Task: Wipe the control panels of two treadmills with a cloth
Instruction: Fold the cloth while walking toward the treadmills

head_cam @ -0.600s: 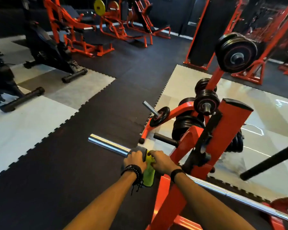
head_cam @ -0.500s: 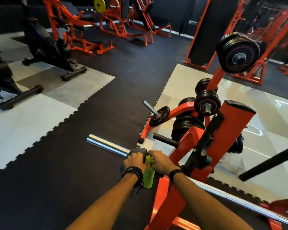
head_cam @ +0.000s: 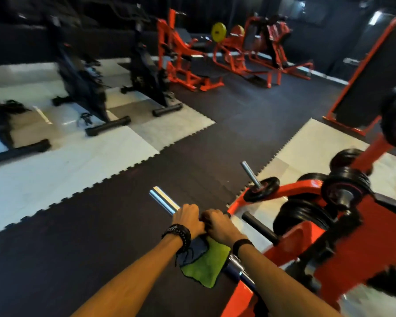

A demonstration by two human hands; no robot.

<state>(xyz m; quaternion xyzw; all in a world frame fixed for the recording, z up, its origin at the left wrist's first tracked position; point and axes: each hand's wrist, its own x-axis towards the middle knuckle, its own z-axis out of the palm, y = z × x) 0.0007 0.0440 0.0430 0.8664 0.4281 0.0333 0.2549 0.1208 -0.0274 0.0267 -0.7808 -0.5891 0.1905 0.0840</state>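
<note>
Nearest the camera, two bare forearms reach forward from the bottom edge. The left hand (head_cam: 188, 218) and the right hand (head_cam: 217, 223) sit knuckle to knuckle on a chrome barbell (head_cam: 164, 200), both clenched around it with the cloth (head_cam: 206, 261) trapped under their grip. The cloth is green with a darker grey face; most of it hangs below the wrists, draped over the bar. A black braided bracelet (head_cam: 181, 233) circles the left wrist and a plain black band (head_cam: 242, 243) the right.

The bar's bare end sticks out past the left hand toward the dark rubber floor mat (head_cam: 82, 248), while its other length runs down to the right into an orange rack (head_cam: 343, 243). On that rack, just beyond the hands, black weight plates (head_cam: 304, 213) are stacked on pegs, and a small plate sits on a short steel peg (head_cam: 250, 173).

Farther out, the dark mat meets pale floor tiles (head_cam: 55, 170) along a jagged interlocking edge. On the pale tiles at the left stand black exercise bikes (head_cam: 85, 88), blurred enough that their details cannot be made out. At the far wall stand more orange machines (head_cam: 183, 58), one carrying a yellow plate (head_cam: 218, 30).
</note>
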